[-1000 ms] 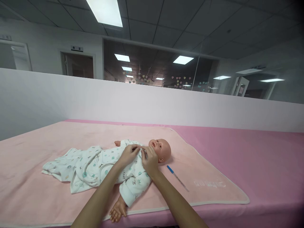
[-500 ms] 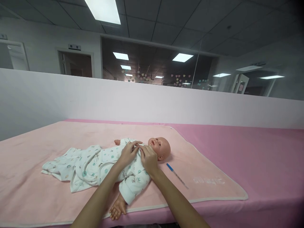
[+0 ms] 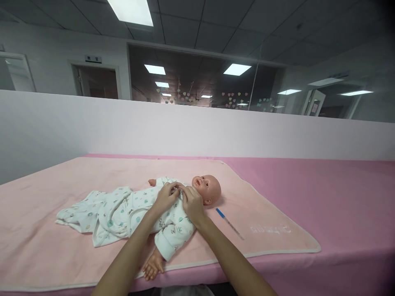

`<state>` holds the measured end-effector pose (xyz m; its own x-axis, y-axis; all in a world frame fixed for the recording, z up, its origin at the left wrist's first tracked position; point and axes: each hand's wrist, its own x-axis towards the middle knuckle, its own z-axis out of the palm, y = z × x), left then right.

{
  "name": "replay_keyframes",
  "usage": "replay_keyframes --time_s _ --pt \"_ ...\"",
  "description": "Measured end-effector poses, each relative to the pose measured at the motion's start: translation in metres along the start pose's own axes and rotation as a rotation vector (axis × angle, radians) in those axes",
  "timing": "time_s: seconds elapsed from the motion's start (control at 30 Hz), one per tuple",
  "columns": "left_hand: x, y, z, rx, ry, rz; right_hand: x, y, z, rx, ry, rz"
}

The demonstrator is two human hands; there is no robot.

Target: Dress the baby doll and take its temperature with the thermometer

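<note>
A baby doll [image 3: 207, 188] lies on its back with its head to the right. It wears a white patterned baby gown [image 3: 123, 213] whose lower part spreads out to the left. At the doll's upper chest, my left hand [image 3: 167, 196] and my right hand [image 3: 191, 201] meet, fingertips bent and pressed together on the gown's front near the neck. The bit of cloth or fastening between the fingers is hidden. One doll hand [image 3: 154, 265] hangs near the table's front edge; the other shows beyond the chest.
Under the doll is a peach blanket [image 3: 271, 213] with a pale edge, laid over a pink table cover [image 3: 345, 205]. A blue-capped pen [image 3: 230, 224] lies right of the doll's shoulder. A low white partition [image 3: 216, 131] stands behind the table.
My two hands stay at the gown's neckline, fingertips now slightly closer together; the left fingers are bent more. The view has shifted slightly. Doll and pen lie as before.
</note>
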<state>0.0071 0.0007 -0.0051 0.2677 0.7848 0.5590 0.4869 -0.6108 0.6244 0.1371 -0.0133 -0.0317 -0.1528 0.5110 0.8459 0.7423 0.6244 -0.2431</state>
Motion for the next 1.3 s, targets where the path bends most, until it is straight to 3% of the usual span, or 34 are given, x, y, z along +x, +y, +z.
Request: replay_keyframes --time_s 0.23,0.5,0.63,0.93,1.07,1.17,1.3 --pt "-0.001 0.002 -0.001 0.029 -0.034 -0.001 0.002 -0.002 -0.001 0.061 -0.025 0.094" --pt "-0.001 0.005 -0.003 -0.146 -0.038 0.017 0.009 -0.001 -0.003 0.452 0.036 0.314" --pt "-0.001 0.006 -0.003 -0.211 -0.04 0.013 0.01 -0.001 -0.004 0.466 0.07 0.367" --pt "0.0 0.002 0.0 -0.253 0.066 -0.098 0.005 -0.003 -0.002 0.128 0.031 0.16" --pt "0.0 -0.003 -0.009 -0.393 0.076 -0.142 0.004 -0.004 -0.004 0.065 0.027 0.105" --pt "-0.004 -0.003 -0.024 -0.41 -0.047 -0.141 0.003 -0.007 -0.007 0.034 0.011 0.064" --pt "-0.01 0.002 -0.041 -0.251 -0.262 -0.096 0.009 -0.013 -0.009 -0.003 -0.061 -0.04"
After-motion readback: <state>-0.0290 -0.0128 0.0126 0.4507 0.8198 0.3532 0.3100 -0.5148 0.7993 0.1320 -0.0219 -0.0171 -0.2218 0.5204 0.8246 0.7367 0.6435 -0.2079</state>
